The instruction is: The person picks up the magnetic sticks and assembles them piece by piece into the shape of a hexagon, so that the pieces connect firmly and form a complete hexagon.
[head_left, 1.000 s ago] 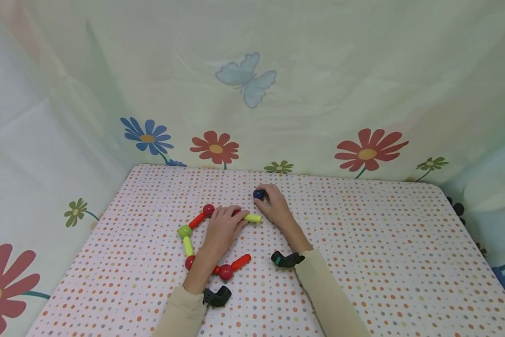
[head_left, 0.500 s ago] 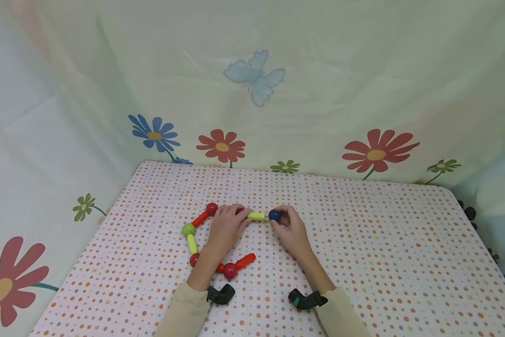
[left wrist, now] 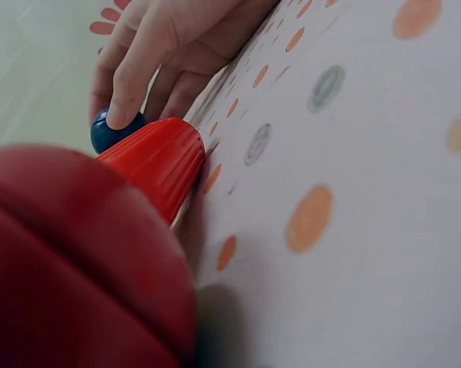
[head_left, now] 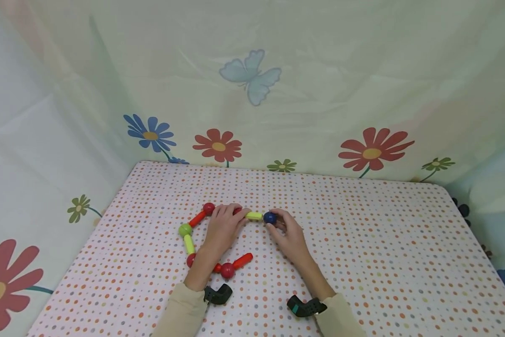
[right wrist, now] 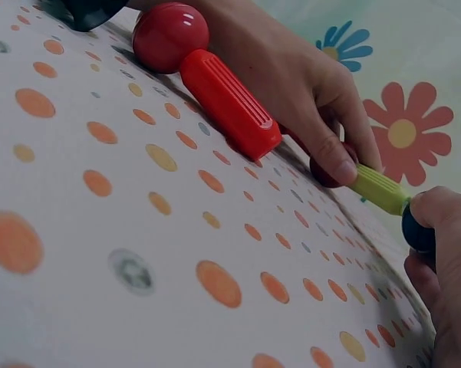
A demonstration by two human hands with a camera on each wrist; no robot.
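A curved chain of coloured balls and rods lies on the dotted table. My left hand (head_left: pixel 223 228) lies over its upper stretch, gripping around a red ball (right wrist: pixel 331 170) and the near end of a yellow-green rod (head_left: pixel 254 216). Between thumb and fingers, my right hand (head_left: pixel 293 238) pinches a dark blue ball (head_left: pixel 270 217) at the rod's free end; the two look in contact. Left of my left hand show a red ball (head_left: pixel 208 208), a red rod (head_left: pixel 197 219) and a green ball (head_left: pixel 185 230). My left hand and forearm hide parts of the chain.
Toward me, the chain's lower end has a red ball (head_left: pixel 228 270) and a red rod (head_left: pixel 243 260) pointing right. The dotted tabletop (head_left: pixel 383 252) stretches to both sides. A flowered cloth (head_left: pixel 303 84) hangs behind it.
My right hand has brought the dark blue ball nearer to me, then leftward to the end of the yellow-green rod. My left hand has kept its place on the chain.
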